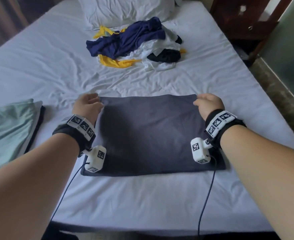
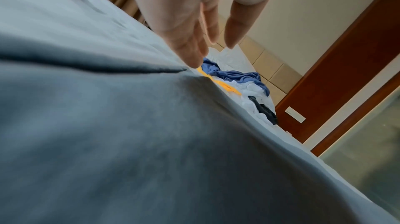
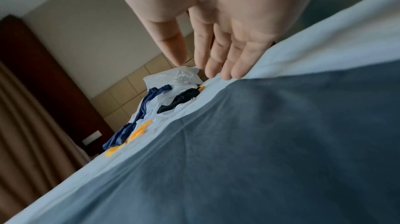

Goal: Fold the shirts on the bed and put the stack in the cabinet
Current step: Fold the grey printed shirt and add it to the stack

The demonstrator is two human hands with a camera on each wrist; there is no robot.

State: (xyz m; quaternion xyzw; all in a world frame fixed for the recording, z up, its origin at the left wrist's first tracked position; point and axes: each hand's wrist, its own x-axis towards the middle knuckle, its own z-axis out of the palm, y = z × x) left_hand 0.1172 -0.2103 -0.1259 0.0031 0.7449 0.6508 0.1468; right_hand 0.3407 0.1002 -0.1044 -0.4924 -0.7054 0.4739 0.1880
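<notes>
At the far corners of the folded dark grey shirt [image 1: 153,134]: left hand [image 1: 87,105], fingers [image 2: 190,46] straight and loosely together, thumb apart, tips down at the shirt's far left corner, gripping nothing; right hand [image 1: 209,104], fingers [image 3: 227,56] straight and side by side, thumb apart, tips at the far right corner where shirt meets sheet, likewise gripping nothing. Whether the tips press the cloth or only graze it cannot be told.

Wrists: black straps carrying white marker blocks, a white camera unit under each, dark cables trailing off the near edge of the bed.

Shirt: one flat rectangle, near the foot of the bed [image 1: 160,196], between the two forearms.

Stack of folded shirts [image 1: 9,130]: pale green piece on top, a dark one beneath showing only as an edge; left of the grey shirt, apart from it, cut off by the left border of the head view.

Pile of unfolded shirts [image 1: 134,42]: navy, yellow, white and black, tangled, toward the head of the bed, well apart from the grey shirt; how many garments it holds cannot be made out.

Pillow [image 1: 122,9]: white, creased, just behind the pile, top cropped.

Surface: white fitted sheet, wrinkled between pile and shirt.

Room: dark wooden cabinet [image 1: 243,16] at the bed's far right, only partly in frame; brown curtain [image 3: 26,116] on the left side; beige panelled headboard wall; pale wall with dark wood trim; a glass panel on the right, blurred.
</notes>
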